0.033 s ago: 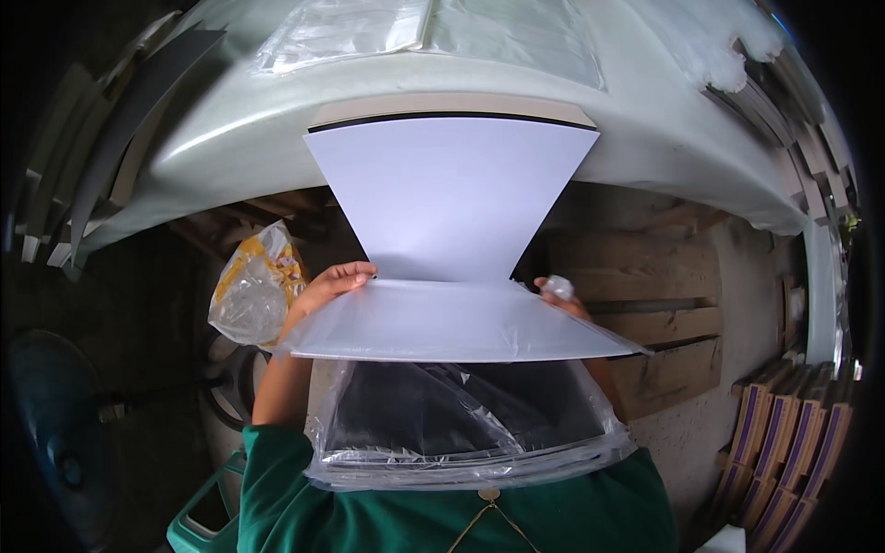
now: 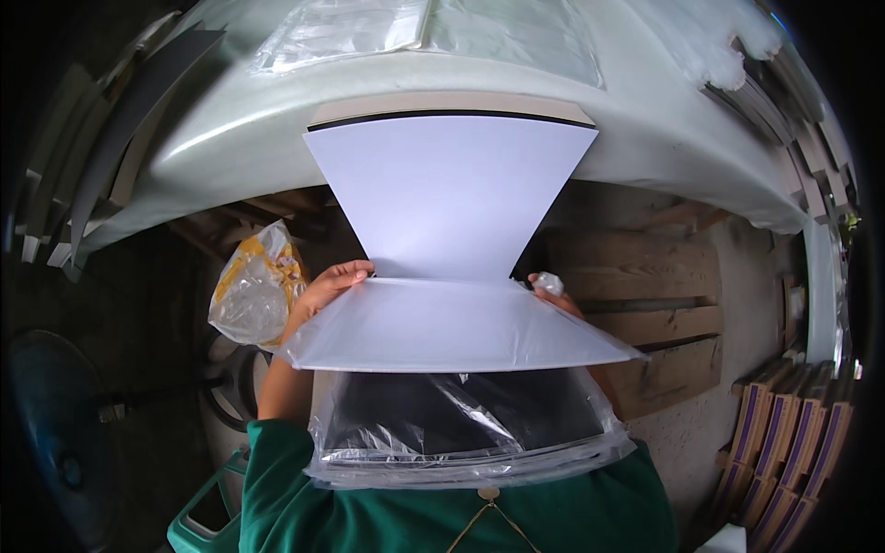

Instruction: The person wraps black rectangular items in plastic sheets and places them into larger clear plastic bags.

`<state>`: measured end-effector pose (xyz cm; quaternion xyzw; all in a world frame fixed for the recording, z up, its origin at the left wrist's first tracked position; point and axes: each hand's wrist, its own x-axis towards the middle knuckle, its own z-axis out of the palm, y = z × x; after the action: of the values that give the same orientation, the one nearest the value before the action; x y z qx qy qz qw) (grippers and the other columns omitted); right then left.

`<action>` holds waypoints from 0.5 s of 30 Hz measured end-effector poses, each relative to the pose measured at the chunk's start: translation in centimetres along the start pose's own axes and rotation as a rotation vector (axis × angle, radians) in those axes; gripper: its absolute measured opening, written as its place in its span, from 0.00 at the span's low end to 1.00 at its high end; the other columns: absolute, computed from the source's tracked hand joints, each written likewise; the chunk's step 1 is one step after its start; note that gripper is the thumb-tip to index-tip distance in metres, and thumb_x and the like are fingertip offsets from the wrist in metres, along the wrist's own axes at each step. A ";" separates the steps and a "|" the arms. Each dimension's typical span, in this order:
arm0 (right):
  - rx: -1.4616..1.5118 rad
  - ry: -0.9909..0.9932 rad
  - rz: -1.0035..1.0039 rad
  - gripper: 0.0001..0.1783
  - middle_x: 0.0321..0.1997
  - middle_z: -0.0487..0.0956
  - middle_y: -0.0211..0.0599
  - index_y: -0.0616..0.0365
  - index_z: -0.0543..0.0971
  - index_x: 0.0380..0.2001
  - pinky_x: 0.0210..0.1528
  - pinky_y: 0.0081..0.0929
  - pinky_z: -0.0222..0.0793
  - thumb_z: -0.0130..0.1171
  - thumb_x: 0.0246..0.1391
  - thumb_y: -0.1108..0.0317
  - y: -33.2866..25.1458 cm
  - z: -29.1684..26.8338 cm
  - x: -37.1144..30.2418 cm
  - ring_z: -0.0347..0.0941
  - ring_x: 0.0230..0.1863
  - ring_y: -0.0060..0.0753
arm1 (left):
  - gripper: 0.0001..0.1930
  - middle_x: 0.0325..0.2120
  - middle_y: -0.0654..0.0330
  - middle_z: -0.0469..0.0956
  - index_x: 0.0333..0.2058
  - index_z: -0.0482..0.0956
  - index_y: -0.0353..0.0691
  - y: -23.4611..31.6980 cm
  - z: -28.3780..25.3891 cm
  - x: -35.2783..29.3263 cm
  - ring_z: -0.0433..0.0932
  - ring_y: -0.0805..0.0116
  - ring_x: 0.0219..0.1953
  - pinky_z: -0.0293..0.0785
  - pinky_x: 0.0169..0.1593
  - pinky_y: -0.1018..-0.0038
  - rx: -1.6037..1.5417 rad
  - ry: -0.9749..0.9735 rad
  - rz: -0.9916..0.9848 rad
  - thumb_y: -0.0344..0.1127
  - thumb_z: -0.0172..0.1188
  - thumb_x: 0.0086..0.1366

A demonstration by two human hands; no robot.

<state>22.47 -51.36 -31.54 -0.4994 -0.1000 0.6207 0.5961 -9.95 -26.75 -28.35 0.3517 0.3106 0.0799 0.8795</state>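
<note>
A white board in a clear plastic sleeve (image 2: 452, 327) tilts up in front of me, its lower edge toward my body. My left hand (image 2: 332, 284) is closed on its upper left corner, thumb and fingers pinching the edge. At the opposite corner, my right hand (image 2: 558, 297) is closed at the sleeve's edge, partly hidden behind it. A small wad of clear plastic (image 2: 548, 283) shows at its fingertips. Beyond the sleeve, a plain white sheet (image 2: 452, 194) tops a stack with dark and beige layers (image 2: 452, 104). Black plastic-wrapped sheets (image 2: 415, 419) lie against my body.
A pale covered table (image 2: 230, 129) spans the far side, with clear plastic sleeves (image 2: 350, 32) on it. Boards stand at left (image 2: 129, 120) and right (image 2: 774, 111). A yellow and clear plastic bag (image 2: 253, 295) hangs at left, above a green stool (image 2: 212, 507). Cartons (image 2: 784, 442) sit lower right.
The sleeved board's near edge has dropped a little toward me, and its right corner has shifted slightly left. My right hand has turned slightly, showing more fingertip. My left hand is almost unmoved.
</note>
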 end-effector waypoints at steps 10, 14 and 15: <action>-0.187 -0.232 -0.612 0.16 0.27 0.70 0.31 0.64 0.68 0.42 0.17 0.12 0.52 0.50 0.54 0.64 -13.2 6.1 -1.1 0.58 0.17 0.12 | 0.11 0.27 0.63 0.76 0.32 0.76 0.34 8.5 4.3 -0.3 0.73 0.76 0.31 0.69 0.37 0.80 0.967 -0.233 -0.088 0.36 0.60 0.54; -0.230 -0.724 -0.524 0.34 0.38 0.71 0.48 0.71 0.55 0.52 0.30 0.19 0.65 0.43 0.55 0.49 -16.9 15.4 -4.5 0.70 0.29 0.27 | 0.43 0.43 0.52 0.68 0.52 0.61 0.34 13.8 17.8 -3.5 0.68 0.64 0.46 0.65 0.47 0.74 1.342 -0.504 0.402 0.44 0.71 0.38; -0.221 -0.787 -0.522 0.34 0.39 0.70 0.49 0.70 0.54 0.53 0.33 0.22 0.68 0.41 0.56 0.49 -17.5 17.1 -4.6 0.72 0.32 0.31 | 0.52 0.48 0.49 0.63 0.56 0.54 0.35 13.1 19.9 -3.4 0.65 0.60 0.50 0.61 0.51 0.70 1.433 -0.447 0.658 0.46 0.74 0.33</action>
<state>20.02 -42.45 -8.43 -0.2450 -0.5053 0.5779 0.5922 0.32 -29.61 -6.79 0.9090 -0.0154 0.0441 0.4142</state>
